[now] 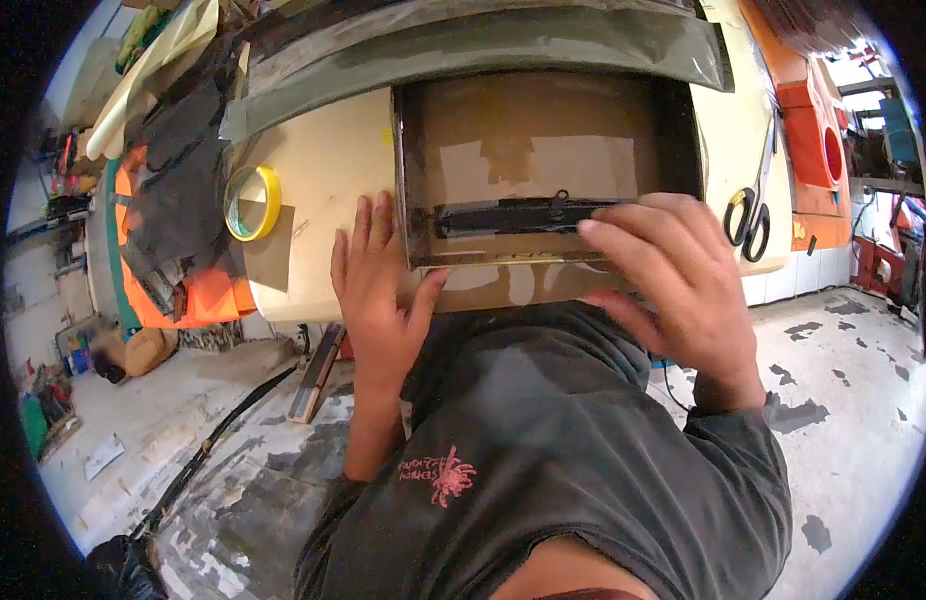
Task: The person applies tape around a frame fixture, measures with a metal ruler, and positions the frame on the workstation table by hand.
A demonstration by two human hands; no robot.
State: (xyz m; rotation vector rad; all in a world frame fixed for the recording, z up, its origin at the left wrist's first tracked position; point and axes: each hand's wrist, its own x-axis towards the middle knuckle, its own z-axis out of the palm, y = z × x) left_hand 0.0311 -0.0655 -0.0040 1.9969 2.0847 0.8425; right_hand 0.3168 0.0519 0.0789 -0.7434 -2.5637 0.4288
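Note:
A shallow brown box with dark edges (573, 115) lies open-topped before me on the pale table. Inside, along its near side, runs a black strip (493, 217) with a small ring-like tab, much like a zip pull. My left hand (375, 275) lies open by the box's near left corner, fingers spread and thumb near the front edge. Over the near right side is my right hand (673, 265), its fingertips by the strip's right end and its thumb lower, in front of the box. The fingers and thumb are apart; whether they touch the strip is unclear.
A yellow tape roll (254, 204) stands on the table at left. Scissors (748, 215) lie right of the box. Dark translucent sheeting (463, 55) crosses the far side. An orange-red holder (811, 135) sits far right; black fabric (188, 150) hangs at left.

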